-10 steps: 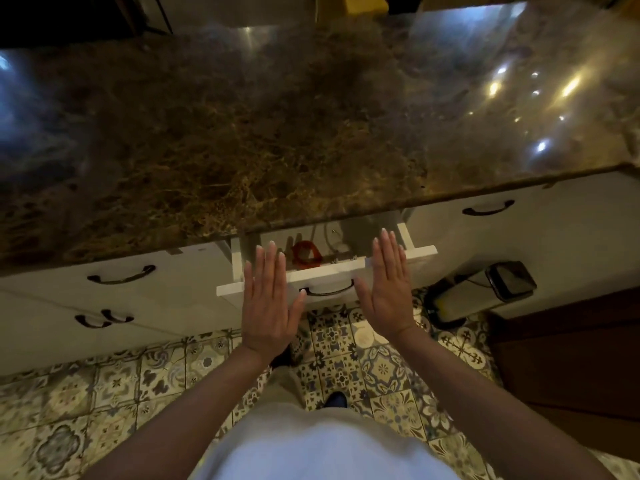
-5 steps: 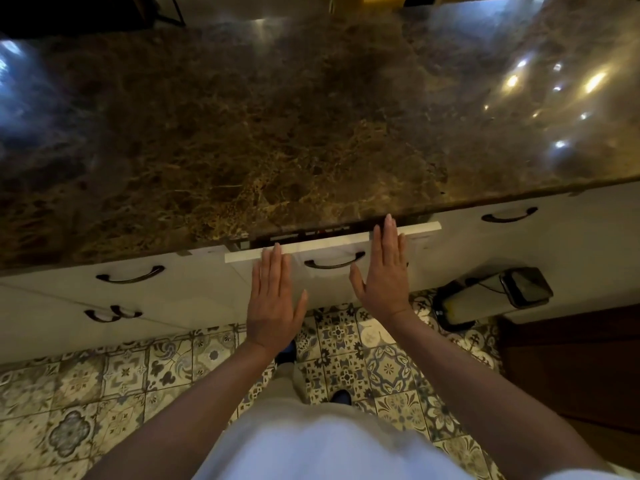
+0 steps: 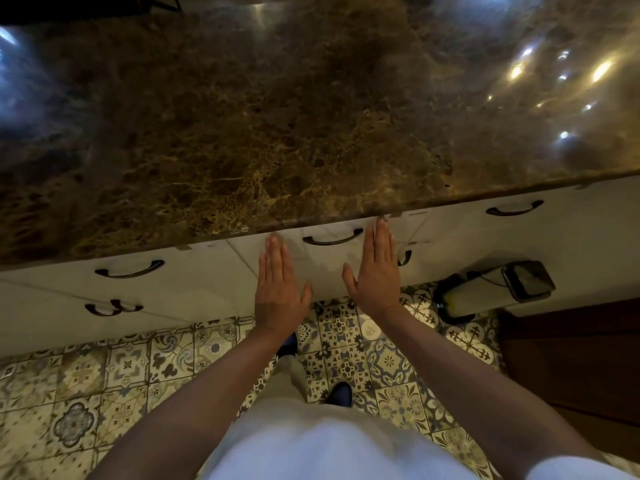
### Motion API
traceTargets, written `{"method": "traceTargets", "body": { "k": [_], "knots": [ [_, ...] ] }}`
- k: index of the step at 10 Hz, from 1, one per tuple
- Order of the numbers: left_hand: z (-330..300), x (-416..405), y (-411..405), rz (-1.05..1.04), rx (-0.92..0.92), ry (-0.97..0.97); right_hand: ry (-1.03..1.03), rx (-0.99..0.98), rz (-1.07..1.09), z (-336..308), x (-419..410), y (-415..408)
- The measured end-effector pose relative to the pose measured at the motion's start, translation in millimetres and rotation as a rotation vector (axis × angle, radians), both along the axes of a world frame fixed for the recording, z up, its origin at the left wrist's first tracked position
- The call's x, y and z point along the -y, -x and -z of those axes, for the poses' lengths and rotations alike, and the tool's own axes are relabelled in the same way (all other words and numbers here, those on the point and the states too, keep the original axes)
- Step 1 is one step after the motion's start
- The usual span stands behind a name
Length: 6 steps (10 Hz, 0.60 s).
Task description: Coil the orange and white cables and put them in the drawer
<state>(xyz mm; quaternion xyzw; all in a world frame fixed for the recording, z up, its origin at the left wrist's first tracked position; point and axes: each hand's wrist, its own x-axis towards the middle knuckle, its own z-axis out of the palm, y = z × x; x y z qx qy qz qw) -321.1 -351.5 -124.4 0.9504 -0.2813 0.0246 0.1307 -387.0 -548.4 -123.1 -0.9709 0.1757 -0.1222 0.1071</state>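
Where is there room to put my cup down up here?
The whole brown marble countertop looks bare, from its front edge back to the dark far side. It is crowded only lower down, where the left hand and right hand lie flat against the white drawer front.

Home kitchen, marble countertop, white drawers, patterned floor tiles

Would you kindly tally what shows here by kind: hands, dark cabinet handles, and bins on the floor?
Hands: 2, left hand and right hand, flat against the drawer
Dark handles: 5 visible
Bin: 1
Total: 8
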Motion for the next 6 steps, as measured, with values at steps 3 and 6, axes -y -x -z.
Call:
{"method": "traceTargets", "body": {
  "k": [3, 6],
  "knots": [
    [-16, 1, 8, 0.189, -0.013, 0.136, -0.092, -0.003, 0.009, -23, -14, 0],
    [-102, 16, -36, 0.278, 0.189, 0.343, -0.138, 0.373, -0.061, -112, -6, -31]
  ]
}}
